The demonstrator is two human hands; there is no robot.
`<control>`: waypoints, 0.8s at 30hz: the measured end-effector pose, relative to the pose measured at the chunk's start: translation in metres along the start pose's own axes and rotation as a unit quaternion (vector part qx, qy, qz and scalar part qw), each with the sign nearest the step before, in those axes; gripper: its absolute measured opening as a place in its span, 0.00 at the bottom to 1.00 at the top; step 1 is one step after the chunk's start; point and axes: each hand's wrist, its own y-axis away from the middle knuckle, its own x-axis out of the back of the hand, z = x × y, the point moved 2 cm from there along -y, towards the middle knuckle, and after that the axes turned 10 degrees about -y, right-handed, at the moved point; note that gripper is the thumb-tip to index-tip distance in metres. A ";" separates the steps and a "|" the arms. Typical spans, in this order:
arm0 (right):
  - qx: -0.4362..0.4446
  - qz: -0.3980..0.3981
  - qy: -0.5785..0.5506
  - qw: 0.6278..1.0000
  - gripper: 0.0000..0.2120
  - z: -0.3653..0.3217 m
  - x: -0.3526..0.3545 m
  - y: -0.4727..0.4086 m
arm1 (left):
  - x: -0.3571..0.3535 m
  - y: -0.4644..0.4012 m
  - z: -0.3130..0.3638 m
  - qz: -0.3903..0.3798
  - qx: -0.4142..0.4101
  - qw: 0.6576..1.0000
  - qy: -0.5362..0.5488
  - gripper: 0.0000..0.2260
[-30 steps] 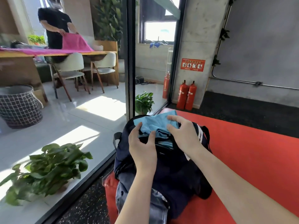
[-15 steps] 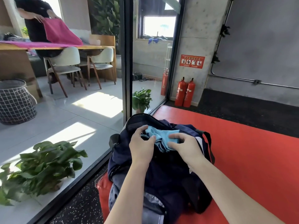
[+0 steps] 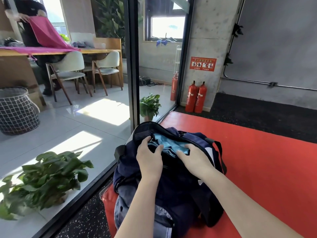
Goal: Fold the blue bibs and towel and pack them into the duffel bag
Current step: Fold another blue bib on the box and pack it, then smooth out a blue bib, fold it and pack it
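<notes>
**Blue cloth goes down into the bag**

Blue folded cloth [image 3: 169, 145] now sits lower in the mouth of the navy duffel bag [image 3: 185, 182] than a second ago, when it rose above the rim. The left hand [image 3: 150, 156] has its fingers spread and pressing on the near edge of the opening; the right hand [image 3: 193, 156] lies flat, fingers loose, pushing the cloth down. Neither hand grips anything. I think the packing is almost finished.

The bag lies on a red mat [image 3: 265, 169] beside a glass wall [image 3: 68, 126]. Behind the glass stand green plants [image 3: 44, 181]; two red fire extinguishers [image 3: 196, 97] stand at the concrete pillar.
</notes>
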 end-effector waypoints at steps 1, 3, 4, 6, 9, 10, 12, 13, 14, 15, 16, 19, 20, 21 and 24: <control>0.004 0.007 -0.004 1.000 0.23 0.000 0.001 0.002 | 0.000 0.000 0.000 0.002 0.006 1.000 0.010 0.23; 0.004 0.003 -0.005 1.000 0.23 0.002 0.003 0.007 | 0.002 0.000 0.003 0.002 0.008 1.000 0.017 0.23; 0.002 -0.003 -0.001 1.000 0.24 0.003 0.003 0.010 | 0.002 0.000 0.004 0.003 0.004 1.000 0.015 0.22; 0.014 -0.008 0.012 1.000 0.27 0.002 0.005 0.016 | 0.004 0.002 0.008 0.008 -0.009 1.000 0.005 0.22; 0.071 0.002 0.002 0.997 0.24 -0.005 0.008 0.032 | 0.008 0.006 0.013 0.023 -0.035 0.999 -0.021 0.20; 0.094 0.008 -0.009 0.995 0.22 -0.009 0.011 0.040 | 0.009 0.009 0.017 0.032 -0.048 0.998 -0.035 0.19; 0.128 0.018 -0.044 0.991 0.17 -0.011 0.020 0.058 | 0.012 0.017 0.025 0.050 -0.071 0.994 -0.060 0.17; 0.135 0.022 -0.062 0.989 0.14 -0.011 0.027 0.068 | 0.012 0.023 0.030 0.054 -0.078 0.993 -0.068 0.16; 0.139 0.027 -0.076 0.987 0.12 -0.008 0.035 0.079 | 0.012 0.030 0.035 0.053 -0.082 0.993 -0.072 0.15; 0.142 0.033 -0.085 0.986 0.11 -0.004 0.043 0.088 | 0.010 0.038 0.041 0.048 -0.086 0.992 -0.077 0.15; 0.143 0.041 -0.088 0.985 0.10 0.001 0.052 0.098 | 0.008 0.048 0.047 0.042 -0.094 0.991 -0.081 0.14; 0.133 0.068 -0.077 0.986 0.09 0.023 0.084 0.127 | -0.001 0.088 0.069 0.016 -0.148 0.985 -0.082 0.13; 0.123 0.075 -0.076 0.987 0.10 0.033 0.095 0.138 | -0.004 0.105 0.077 0.003 -0.167 0.983 -0.072 0.12; 0.112 0.085 -0.074 0.987 0.10 0.043 0.108 0.149 | -0.008 0.124 0.084 -0.012 -0.182 0.982 -0.056 0.12; 0.085 0.116 -0.057 0.988 0.11 0.076 0.145 0.182 | -0.026 0.188 0.098 -0.070 -0.214 0.974 -0.010 0.11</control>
